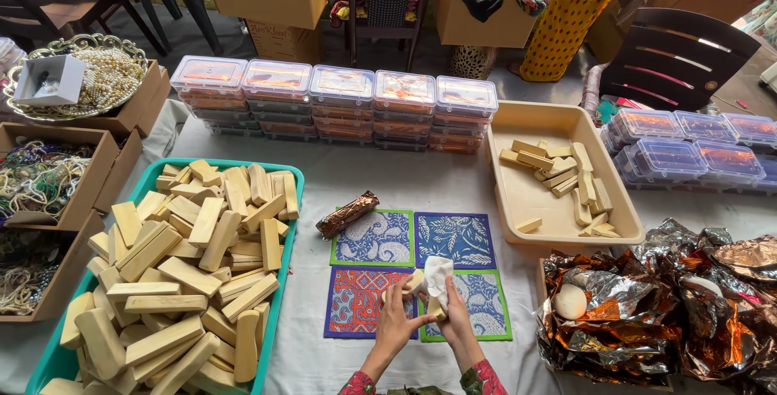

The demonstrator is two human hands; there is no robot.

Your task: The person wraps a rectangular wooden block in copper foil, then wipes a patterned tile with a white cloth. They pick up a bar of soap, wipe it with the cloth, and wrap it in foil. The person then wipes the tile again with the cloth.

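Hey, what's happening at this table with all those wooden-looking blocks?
A person is working over four patterned cloth squares on a white-covered table. Both hands, left hand and right hand, are together on a pale block and a white cloth. A teal tray piled with similar blocks sits to the left, a beige tray with fewer to the right. One foil-wrapped bar lies nearby, and crumpled foil fills the right side.
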